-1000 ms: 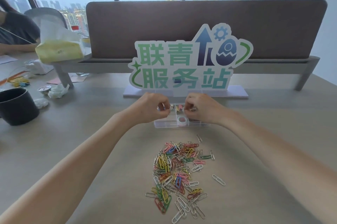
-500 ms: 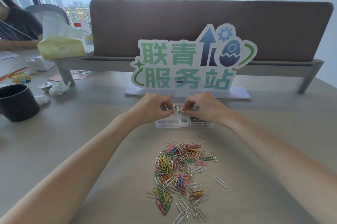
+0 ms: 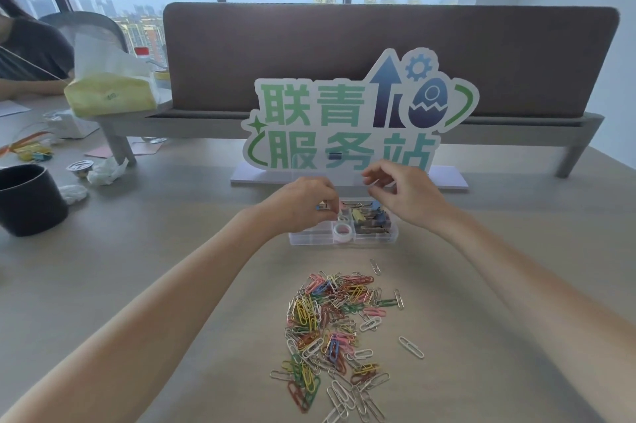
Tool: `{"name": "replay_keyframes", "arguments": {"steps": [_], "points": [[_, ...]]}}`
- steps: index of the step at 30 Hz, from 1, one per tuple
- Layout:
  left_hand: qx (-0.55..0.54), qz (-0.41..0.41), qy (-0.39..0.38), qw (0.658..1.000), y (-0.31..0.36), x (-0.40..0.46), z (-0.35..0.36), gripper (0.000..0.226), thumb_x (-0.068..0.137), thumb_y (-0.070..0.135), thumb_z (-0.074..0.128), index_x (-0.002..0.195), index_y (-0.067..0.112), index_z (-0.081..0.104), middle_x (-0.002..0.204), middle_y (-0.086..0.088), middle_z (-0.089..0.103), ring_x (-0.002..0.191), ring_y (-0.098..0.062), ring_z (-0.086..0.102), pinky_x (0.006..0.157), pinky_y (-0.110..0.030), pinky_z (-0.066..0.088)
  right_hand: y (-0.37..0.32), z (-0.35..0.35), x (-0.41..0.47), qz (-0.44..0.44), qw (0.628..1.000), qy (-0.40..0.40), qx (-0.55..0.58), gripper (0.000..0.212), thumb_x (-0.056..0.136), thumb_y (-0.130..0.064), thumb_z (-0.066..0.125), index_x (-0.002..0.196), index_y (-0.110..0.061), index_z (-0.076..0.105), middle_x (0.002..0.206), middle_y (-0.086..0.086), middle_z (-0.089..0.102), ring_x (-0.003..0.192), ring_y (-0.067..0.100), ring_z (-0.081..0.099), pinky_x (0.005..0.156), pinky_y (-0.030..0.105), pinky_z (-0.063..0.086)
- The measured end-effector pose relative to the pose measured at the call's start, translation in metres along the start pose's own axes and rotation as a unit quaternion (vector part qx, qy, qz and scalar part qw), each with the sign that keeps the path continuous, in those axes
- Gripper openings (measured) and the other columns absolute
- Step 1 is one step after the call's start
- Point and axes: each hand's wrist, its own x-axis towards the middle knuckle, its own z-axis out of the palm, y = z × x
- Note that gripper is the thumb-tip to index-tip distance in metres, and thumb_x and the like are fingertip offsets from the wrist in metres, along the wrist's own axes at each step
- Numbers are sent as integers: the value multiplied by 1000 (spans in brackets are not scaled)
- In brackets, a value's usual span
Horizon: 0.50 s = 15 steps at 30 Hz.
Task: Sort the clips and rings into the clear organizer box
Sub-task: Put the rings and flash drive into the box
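Clear plastic organizer box [image 3: 344, 239] sits mid-table toward the far edge, right in front of the standing sign [image 3: 358, 119]. I've got my left hand [image 3: 303, 207] over its left end, fingers curled and pinching a small binder clip [image 3: 321, 207]. My right hand [image 3: 409, 198] hovers above the right side, fingers loosely curled and apart, holding nothing I can make out. Binder clips [image 3: 373, 221] fill the right compartments, and a white tape ring [image 3: 342, 230] sits in the middle one. Colourful paper clips [image 3: 334, 326] are heaped nearer my edge; a black mug [image 3: 29, 198] stands by the left edge.
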Motion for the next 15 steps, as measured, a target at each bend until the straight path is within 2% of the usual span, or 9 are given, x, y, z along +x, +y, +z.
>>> {"name": "replay_keyframes", "arguments": {"steps": [2, 7, 15], "points": [[7, -2, -13, 1000, 2, 3, 0, 8, 89, 25, 66, 93, 21, 72, 112, 1, 62, 100, -18, 58, 94, -40, 46, 4, -3, -4, 7, 1000, 9, 2, 22, 90, -13, 65, 113, -13, 63, 100, -3, 70, 84, -4, 61, 71, 1, 44], [22, -5, -26, 999, 5, 7, 0, 13, 91, 25, 64, 100, 20, 72, 105, 1, 63, 96, -17, 58, 92, -41, 48, 10, -7, -13, 18, 1000, 10, 0, 24, 90, -12, 66, 113, -12, 63, 102, -1, 69, 88, 7, 63, 72, 5, 44], [20, 7, -18, 1000, 7, 7, 0, 19, 92, 25, 63, 107, 19, 74, 101, 3, 67, 90, -14, 61, 89, -37, 51, 11, -12, -24, 19, 1000, 11, 1, 18, 89, -11, 67, 107, -12, 67, 98, -2, 71, 87, 3, 64, 75, 1, 44]]}}
